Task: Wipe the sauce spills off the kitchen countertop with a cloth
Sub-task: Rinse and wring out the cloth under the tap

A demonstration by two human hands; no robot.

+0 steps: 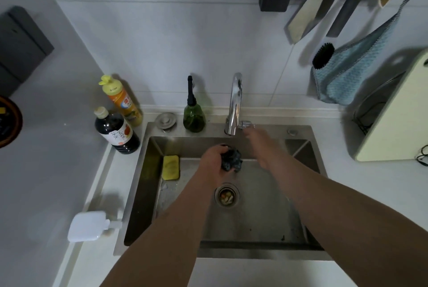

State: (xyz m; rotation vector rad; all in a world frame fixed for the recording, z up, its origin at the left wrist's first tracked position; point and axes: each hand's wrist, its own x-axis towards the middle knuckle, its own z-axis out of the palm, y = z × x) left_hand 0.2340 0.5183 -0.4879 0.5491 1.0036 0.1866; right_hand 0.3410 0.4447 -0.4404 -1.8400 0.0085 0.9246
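Observation:
My left hand [212,159] grips a bunched dark blue-grey cloth [231,160] over the steel sink [148,170], just under the chrome faucet [235,103]. Beside the faucet's base, my right hand [259,140] reaches toward the side handle [246,124]; it is blurred, so I cannot tell whether its fingers touch the handle. The white countertop [53,170] stretches to the left of the sink. No sauce spill shows on it from here.
A dark sauce bottle [115,131], a yellow detergent bottle [122,101] and a green spray bottle [194,115] stand behind the sink. A yellow sponge [171,167] lies inside. A white bottle [90,226] lies at the left rim. A pale cutting board [398,112] leans at right.

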